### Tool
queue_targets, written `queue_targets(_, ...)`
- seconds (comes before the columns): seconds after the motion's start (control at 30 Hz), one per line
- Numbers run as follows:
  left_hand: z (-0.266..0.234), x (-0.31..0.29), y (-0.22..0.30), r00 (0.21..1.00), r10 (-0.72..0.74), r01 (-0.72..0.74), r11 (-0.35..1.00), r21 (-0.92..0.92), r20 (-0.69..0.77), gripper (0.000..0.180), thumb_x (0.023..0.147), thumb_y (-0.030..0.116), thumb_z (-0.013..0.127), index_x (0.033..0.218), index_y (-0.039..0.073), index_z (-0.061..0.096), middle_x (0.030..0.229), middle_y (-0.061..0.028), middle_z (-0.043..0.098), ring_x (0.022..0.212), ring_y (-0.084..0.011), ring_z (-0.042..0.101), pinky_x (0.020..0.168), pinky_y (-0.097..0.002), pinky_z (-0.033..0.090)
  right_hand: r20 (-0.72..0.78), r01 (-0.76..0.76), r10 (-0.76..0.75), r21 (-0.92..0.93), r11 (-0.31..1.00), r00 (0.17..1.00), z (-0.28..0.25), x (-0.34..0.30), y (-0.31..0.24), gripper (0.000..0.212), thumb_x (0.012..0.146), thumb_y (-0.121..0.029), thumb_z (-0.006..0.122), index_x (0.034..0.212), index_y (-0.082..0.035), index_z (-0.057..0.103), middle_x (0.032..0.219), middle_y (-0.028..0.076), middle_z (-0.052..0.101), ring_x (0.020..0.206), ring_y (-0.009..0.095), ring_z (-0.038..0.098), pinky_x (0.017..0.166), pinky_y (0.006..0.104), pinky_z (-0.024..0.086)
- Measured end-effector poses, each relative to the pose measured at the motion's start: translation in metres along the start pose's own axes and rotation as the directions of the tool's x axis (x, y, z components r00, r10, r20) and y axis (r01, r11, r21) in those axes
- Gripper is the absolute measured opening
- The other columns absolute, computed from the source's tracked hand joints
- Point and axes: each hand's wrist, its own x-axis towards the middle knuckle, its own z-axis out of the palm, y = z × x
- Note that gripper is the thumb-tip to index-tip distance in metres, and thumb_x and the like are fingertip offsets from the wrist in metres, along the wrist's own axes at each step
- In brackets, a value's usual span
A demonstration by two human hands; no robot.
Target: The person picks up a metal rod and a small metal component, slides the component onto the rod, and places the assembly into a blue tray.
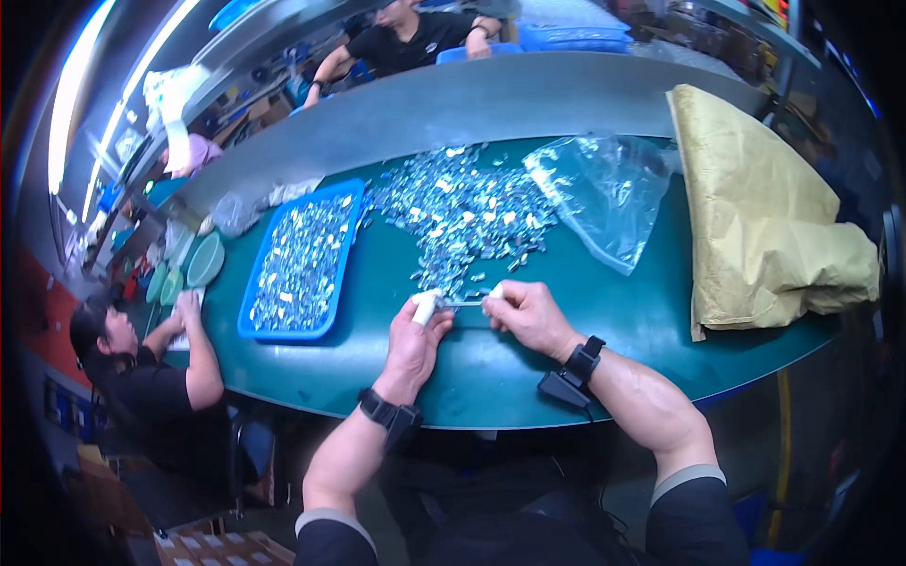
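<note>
Near the front of the heap, my left hand point(415, 338) and my right hand point(530, 316) face each other, both with fingers closed in a pinch. Between them runs a thin shiny strip point(463, 304), an end at each hand's fingertips. White covers sit on some of my fingertips. Just beyond my hands spreads a heap of small shiny metal pieces point(462, 212). What exactly the strip is, and whether a small piece is pinched with it, is too small to make out. Dark bands with small boxes circle both my wrists.
A blue tray point(247, 316) full of similar metal pieces is on the green table point(557, 373), left. A clear plastic bag point(604, 203) lies behind right; a large tan paper sack point(755, 217) stands far right. Green bowls point(205, 261) and a seated person point(142, 377) are at left; another person point(411, 42) sits beyond the metal barrier point(528, 94).
</note>
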Motion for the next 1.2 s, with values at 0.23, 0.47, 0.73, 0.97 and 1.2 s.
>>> queue_targets(0.23, 0.007, 0.0, 0.0, 1.0, 0.0, 0.0, 1.0, -0.001, 0.011, 0.017, 0.106, 0.013, 0.059, 0.12, 0.004, 0.064, 0.106, -0.0081, 0.07, 0.089, -0.017, 0.071, 0.078, -0.0276, 0.058, -0.03, -0.005, 0.004, -0.038, 0.999, 1.0, -0.003, 0.006, 0.002, 0.018, 0.103, -0.017, 0.066, 0.094, -0.001, 0.07, 0.077, 0.001, 0.069, 0.067, 0.006, 0.06, 0.062, 0.0223, 0.049)
queue_targets(0.47, -0.001, -0.007, 0.01, 0.978, -0.072, 0.014, 0.959, 0.283, 0.197, 0.02, 0.104, 0.012, 0.062, 0.122, 0.003, 0.064, 0.108, -0.01, 0.073, 0.09, -0.0154, 0.072, 0.077, -0.0268, 0.058, -0.057, 0.015, -0.017, -0.029, 0.999, 0.998, -0.002, 0.003, 0.005, 0.016, 0.102, -0.017, 0.067, 0.101, -0.002, 0.07, 0.082, 0.001, 0.07, 0.069, 0.005, 0.06, 0.063, 0.0216, 0.049)
queue_targets(0.73, -0.007, -0.006, 0.019, 0.942, -0.094, -0.058, 0.9, 0.432, 0.322, 0.02, 0.101, 0.011, 0.067, 0.12, 0.002, 0.066, 0.104, -0.0089, 0.075, 0.087, -0.0128, 0.071, 0.076, -0.025, 0.057, -0.037, -0.041, 0.041, -0.008, 0.999, 0.998, -0.003, 0.004, 0.004, 0.016, 0.102, -0.018, 0.068, 0.104, -0.003, 0.071, 0.084, 0.001, 0.071, 0.069, 0.005, 0.06, 0.061, 0.0208, 0.047)
queue_targets(0.97, -0.008, -0.006, 0.016, 0.939, -0.073, -0.074, 0.91, 0.407, 0.335, 0.019, 0.1, 0.007, 0.068, 0.118, 0.002, 0.067, 0.104, -0.009, 0.075, 0.089, -0.0125, 0.071, 0.076, -0.0247, 0.056, 0.006, -0.073, 0.073, -0.034, 0.997, 0.997, -0.004, 0.003, 0.002, 0.016, 0.102, -0.018, 0.068, 0.101, -0.003, 0.072, 0.083, 0.001, 0.071, 0.068, 0.004, 0.06, 0.059, 0.0206, 0.047)
queue_targets(1.2, -0.011, -0.006, 0.011, 0.933, -0.054, -0.095, 0.917, 0.388, 0.357, 0.019, 0.099, 0.004, 0.068, 0.118, 0.002, 0.067, 0.104, -0.0072, 0.074, 0.091, -0.0126, 0.07, 0.079, -0.0251, 0.055, 0.039, -0.057, 0.064, -0.155, 0.986, 0.997, -0.005, 0.001, -0.006, 0.015, 0.101, -0.016, 0.068, 0.098, -0.002, 0.073, 0.08, 0.001, 0.071, 0.068, 0.004, 0.06, 0.06, 0.0209, 0.048)
